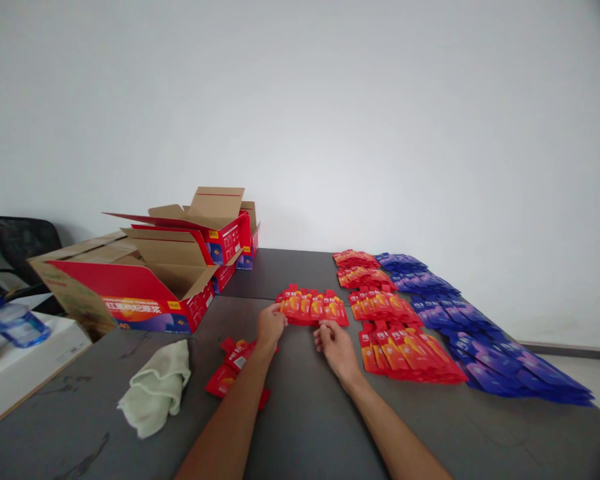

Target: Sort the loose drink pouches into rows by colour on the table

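A row of overlapping red pouches (313, 307) lies in front of me on the dark table. My left hand (271, 327) is closed on the lower left corner of this row, fingertips at its edge. At the lower right edge, my right hand (336, 347) has its fingers curled against the pouches; part of its grip is hidden. Under and beside my left forearm are a few loose red pouches (223, 380), partly covered by the arm.
Several fanned stacks of red pouches (410, 350) run along the right, beside stacks of blue pouches (520, 367). Open red cartons (130, 293) stand at the left. A pale cloth (157, 387) lies nearer me. A water bottle (17, 325) rests on a white surface at far left.
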Tool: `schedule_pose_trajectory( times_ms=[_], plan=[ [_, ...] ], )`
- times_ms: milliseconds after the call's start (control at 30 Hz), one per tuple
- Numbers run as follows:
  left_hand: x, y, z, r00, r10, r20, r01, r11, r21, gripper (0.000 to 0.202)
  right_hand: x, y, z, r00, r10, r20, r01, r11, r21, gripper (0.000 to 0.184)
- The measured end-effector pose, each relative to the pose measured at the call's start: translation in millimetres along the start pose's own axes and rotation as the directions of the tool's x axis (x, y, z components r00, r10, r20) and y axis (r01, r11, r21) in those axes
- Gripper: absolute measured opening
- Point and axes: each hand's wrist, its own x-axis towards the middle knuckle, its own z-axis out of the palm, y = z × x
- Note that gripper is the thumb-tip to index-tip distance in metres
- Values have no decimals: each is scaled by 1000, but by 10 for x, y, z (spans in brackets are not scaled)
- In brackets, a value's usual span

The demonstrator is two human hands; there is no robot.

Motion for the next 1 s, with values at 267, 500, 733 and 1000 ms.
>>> schedule_pose_trajectory(
  times_ms=[267, 500, 733, 1000],
  plan=[
    [-1, 75, -27, 995, 103, -2, -92, 896, 435, 41, 2, 24, -4, 999, -32, 23, 33, 999, -26, 48],
    [-65, 159, -50, 978, 201, 61, -196, 772, 605, 37, -1, 64, 10, 997, -54, 59, 59, 995, -76, 45],
    [-74, 126, -14, 976, 206, 70, -191, 651, 735, 37, -4, 89, 10, 994, -67, 83, 77, 989, -123, 43],
    [-52, 71, 12, 977, 197, 83, -192, 636, 748, 41, -11, 109, 22, 991, -80, 110, 98, 982, -163, 36]
  ],
)
